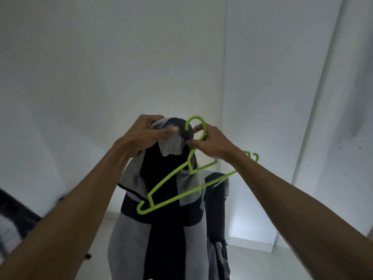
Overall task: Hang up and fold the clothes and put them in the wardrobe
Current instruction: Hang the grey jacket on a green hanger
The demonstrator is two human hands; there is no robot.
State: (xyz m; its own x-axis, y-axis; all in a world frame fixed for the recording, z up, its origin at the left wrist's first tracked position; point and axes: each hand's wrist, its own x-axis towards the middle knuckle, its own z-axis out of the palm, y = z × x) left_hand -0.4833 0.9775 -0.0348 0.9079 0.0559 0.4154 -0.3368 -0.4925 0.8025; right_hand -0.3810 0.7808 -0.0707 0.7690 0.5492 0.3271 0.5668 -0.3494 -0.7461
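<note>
A grey and black garment (161, 229) hangs down in front of me at mid-frame. My left hand (145, 134) grips its collar at the top, fingers curled round the grey cloth. A lime green plastic hanger (173, 186) slants across the front of the garment, its hook (196, 126) pointing up beside the collar. My right hand (212, 144) pinches the hanger at the neck just below the hook. The hanger's right end (253, 156) sticks out past my right wrist.
White wardrobe panels (272, 77) and a white wall (80, 67) fill the view ahead. A white door edge (331, 98) runs down the right. A dark blurred object (18, 211) sits at the left edge. A pale floor (250, 249) shows below.
</note>
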